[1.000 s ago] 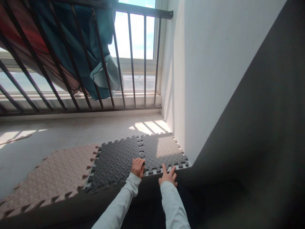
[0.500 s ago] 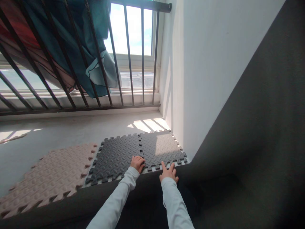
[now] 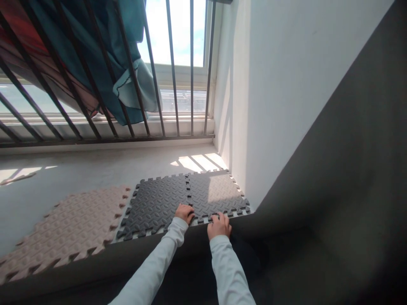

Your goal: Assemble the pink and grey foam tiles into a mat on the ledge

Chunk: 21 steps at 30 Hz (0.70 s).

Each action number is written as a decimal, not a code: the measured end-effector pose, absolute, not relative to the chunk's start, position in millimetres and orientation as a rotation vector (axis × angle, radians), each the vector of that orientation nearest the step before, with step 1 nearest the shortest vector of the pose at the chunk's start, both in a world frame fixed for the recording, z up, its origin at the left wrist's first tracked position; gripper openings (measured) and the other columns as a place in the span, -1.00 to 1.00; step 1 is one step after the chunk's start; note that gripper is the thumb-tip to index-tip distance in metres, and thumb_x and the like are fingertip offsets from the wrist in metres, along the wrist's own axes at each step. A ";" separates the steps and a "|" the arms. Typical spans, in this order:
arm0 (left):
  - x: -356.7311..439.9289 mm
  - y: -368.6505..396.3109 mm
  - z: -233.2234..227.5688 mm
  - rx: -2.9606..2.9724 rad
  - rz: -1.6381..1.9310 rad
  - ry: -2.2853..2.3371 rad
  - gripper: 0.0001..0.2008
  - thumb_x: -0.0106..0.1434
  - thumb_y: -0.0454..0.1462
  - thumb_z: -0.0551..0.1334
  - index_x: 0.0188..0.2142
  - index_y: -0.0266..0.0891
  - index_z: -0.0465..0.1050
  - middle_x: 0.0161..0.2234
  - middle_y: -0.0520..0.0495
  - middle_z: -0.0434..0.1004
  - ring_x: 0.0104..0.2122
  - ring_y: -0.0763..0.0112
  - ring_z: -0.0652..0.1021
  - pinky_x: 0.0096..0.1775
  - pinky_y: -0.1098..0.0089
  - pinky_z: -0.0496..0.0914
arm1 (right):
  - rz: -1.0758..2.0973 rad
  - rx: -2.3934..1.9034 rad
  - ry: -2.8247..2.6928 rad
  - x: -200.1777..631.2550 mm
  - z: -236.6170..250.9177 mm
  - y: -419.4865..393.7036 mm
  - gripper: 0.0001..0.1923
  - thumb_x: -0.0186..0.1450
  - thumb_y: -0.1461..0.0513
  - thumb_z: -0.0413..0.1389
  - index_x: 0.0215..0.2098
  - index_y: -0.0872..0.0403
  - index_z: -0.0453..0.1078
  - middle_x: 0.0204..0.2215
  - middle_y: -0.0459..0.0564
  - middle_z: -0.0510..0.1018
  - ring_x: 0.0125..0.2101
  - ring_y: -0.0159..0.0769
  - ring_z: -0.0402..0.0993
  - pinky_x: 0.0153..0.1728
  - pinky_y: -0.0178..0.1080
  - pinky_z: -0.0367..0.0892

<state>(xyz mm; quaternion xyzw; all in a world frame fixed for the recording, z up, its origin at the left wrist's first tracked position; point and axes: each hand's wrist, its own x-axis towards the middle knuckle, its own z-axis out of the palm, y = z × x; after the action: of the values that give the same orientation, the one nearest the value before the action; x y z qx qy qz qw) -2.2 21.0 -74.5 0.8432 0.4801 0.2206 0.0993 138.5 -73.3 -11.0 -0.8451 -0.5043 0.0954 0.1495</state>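
Fingers of left hand (image 3: 184, 212) curled, pressing the seam between two dark foam tiles (image 3: 159, 203) on the floor (image 3: 79, 169); right hand (image 3: 218, 225) fingers bunched on the right tile's (image 3: 216, 195) near toothed edge. Judged light, soft, bendy; best gripped at that edge.

Harsh window backlight, deep foreground shadow.

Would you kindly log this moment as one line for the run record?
left hand: on seam of dark foam mats | right hand: fingers curled at mats' near edge | beige mat: left, apart
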 end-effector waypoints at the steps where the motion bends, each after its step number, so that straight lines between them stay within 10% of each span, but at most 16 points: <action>1: -2.5 19.9 -75.7 2.488 0.662 1.415 -0.82 0.08 -0.25 0.11 -0.35 -0.14 0.47 -0.26 -0.07 0.54 -0.18 0.30 0.46 -0.01 0.14 0.19 | 0.285 -2.364 -1.534 135.1 -9.8 -73.5 -0.69 0.06 0.32 -0.05 -0.30 -0.04 0.43 -0.06 -0.02 0.35 -0.04 -0.19 0.16 -0.17 -0.18 0.12; 21: -9.2 24.6 -48.5 2.378 0.025 1.682 -0.52 0.22 -0.15 -0.12 0.15 -0.06 0.00 0.20 0.00 -0.08 0.18 0.23 0.00 0.09 -0.03 -0.03 | 0.213 -2.370 -1.762 107.3 -21.3 -44.2 -0.69 0.06 0.25 0.06 -0.19 0.11 0.29 -0.28 0.08 0.45 -0.19 -0.14 0.30 -0.25 -0.16 0.12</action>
<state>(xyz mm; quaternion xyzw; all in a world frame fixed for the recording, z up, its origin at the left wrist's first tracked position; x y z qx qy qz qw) -9.2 24.6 -48.5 0.8110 0.5737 0.0084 0.1141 107.3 -44.2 -21.3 -0.7972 -0.5926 0.0717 0.0901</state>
